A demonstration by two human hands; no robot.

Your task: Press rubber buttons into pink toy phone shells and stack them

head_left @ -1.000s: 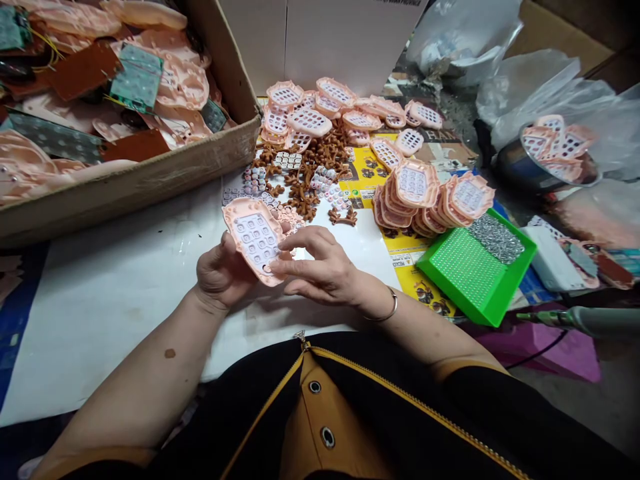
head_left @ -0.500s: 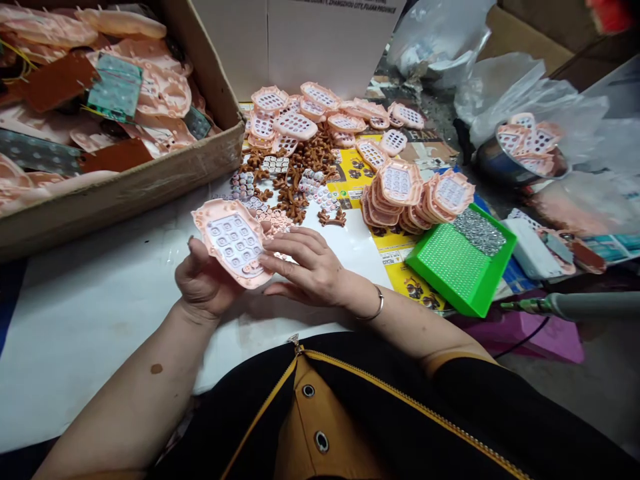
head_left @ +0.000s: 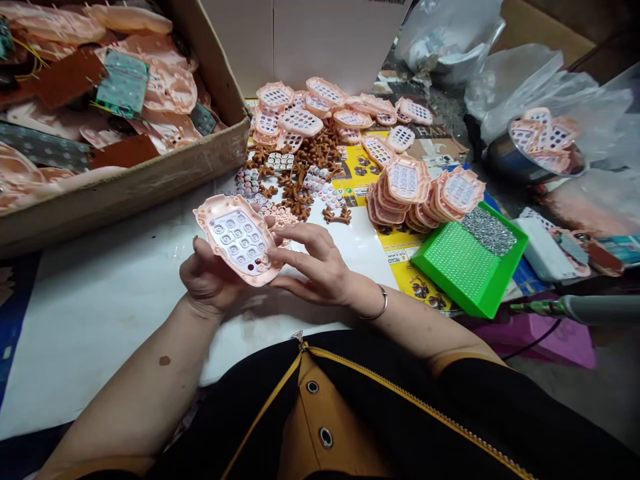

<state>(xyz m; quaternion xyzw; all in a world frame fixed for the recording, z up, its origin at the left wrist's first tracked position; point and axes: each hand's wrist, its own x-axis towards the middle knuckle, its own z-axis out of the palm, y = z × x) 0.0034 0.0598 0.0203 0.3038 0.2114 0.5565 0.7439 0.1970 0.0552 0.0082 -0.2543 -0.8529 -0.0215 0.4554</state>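
Pink keypad shell [head_left: 205,215], held tilted above the white work surface [head_left: 100,320] in the left hand [head_left: 213,283], clasped from its left side and from beneath, thumb by the near-left edge, fingertips showing past the far edge. Right hand [head_left: 320,263] just beside, fingers bent and slightly spread, fingertips at the shell's right edge; cannot tell of anything small pinched there.

New since half a second ago: dark openings [head_left: 251,267] at the shell's lower end, just left of the right fingertips, in place of pinkish spots. Cannot tell the cause: small pieces shifted, or merely something behind the holes. Probably meaning a lower row not yet complete, below the white button pad [head_left: 239,235].

Just beyond the right hand, small pink parts [head_left: 284,215]; farther, brown parts [head_left: 300,193]. Beyond and to its right, stacked shells [head_left: 404,183] and a green tray [head_left: 500,285].
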